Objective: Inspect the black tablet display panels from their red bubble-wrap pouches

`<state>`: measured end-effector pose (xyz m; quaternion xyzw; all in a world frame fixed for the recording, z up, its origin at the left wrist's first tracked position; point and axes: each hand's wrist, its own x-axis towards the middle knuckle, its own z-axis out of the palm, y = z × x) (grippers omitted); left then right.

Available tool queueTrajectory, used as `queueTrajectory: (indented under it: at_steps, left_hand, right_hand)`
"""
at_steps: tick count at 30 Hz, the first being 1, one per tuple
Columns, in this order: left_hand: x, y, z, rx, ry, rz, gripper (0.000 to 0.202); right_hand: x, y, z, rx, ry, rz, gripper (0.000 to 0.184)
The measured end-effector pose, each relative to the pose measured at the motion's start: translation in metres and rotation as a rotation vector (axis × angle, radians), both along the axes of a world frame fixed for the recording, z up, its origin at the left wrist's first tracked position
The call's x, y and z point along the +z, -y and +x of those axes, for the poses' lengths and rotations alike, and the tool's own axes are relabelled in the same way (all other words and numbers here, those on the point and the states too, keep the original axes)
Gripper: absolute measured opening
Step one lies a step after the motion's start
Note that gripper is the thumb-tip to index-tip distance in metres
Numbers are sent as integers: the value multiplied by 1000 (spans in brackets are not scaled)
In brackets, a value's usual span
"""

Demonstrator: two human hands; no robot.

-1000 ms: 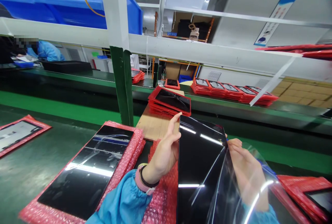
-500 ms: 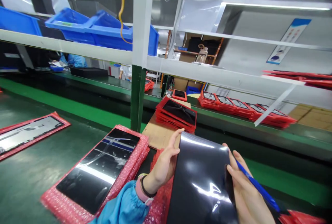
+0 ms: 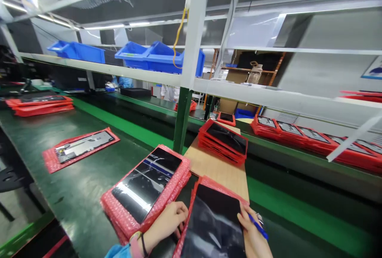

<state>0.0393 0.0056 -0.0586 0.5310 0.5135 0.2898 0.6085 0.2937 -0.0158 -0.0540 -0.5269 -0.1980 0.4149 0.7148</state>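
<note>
A black glossy screen panel (image 3: 213, 222) lies over red bubble-wrap sleeves (image 3: 209, 181) at the lower middle. My right hand (image 3: 253, 230) grips the panel's right edge, thumb on top, and keeps a blue pen-like tool (image 3: 259, 227) in its fingers. At the left side of those sleeves is my left hand (image 3: 171, 220), its fingers curled down by the edge; what the fingertips hold, if anything, is hidden. Just left of it, another black screen panel (image 3: 147, 182) rests on a stack of red bubble-wrap sleeves (image 3: 112, 206).
A wooden board (image 3: 215, 166) bears a stack of red-wrapped panels (image 3: 223, 142). Farther left lies a silver-backed panel (image 3: 85, 146) on red wrap. Across the bench stands a green and white post (image 3: 183, 122), with blue bins (image 3: 161, 57) on the shelf.
The panel has gone from raised and tilted in both hands down onto the red sleeves. My left hand has left its edge and moved lower. The view has swung left.
</note>
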Motion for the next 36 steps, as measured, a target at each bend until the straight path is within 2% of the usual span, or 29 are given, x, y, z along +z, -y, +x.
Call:
queueTrajectory:
  at_steps: [4,8,14,16,20,22,23,24,27,29,32,34,36]
  left_hand:
    - [3,-7,3,-76,-56,-9,15]
    - [14,-11,1,-150,-64,-27,25]
    - [39,2,14,-68,215,-9,29]
    - [46,7,19,-36,280,-45,27]
    - [57,3,15,-35,300,-109,48]
    - [64,-5,1,-55,310,-120,49]
    - [68,-10,-10,-54,319,-120,50]
    - [72,-15,-23,-38,324,-116,51]
    - [83,-30,-74,47,323,-96,53]
    - [86,-40,-112,162,290,-81,57]
    - [86,-51,-160,200,222,-46,55]
    - [84,-56,-180,218,183,-39,50]
    - [81,-60,-189,236,158,-32,47]
  right_hand:
    - [-13,-2,-1,-38,43,25,43]
    - [-19,-1,3,-70,52,70,41]
    - [-25,2,-4,-95,112,152,38]
    - [-24,8,-11,-126,157,171,34]
    - [-8,28,-18,-94,312,194,29]
    - [-1,37,-7,-47,500,188,29]
    - [0,40,3,-26,773,160,31]
    - [-2,41,15,-37,904,145,30]
    - [-22,40,55,-89,1132,101,34]
    - [-40,37,76,-48,1289,118,34]
    - [-60,34,91,10,1482,173,37]
    - [-66,32,95,20,1577,201,42]
    - [-69,30,96,26,1648,209,45]
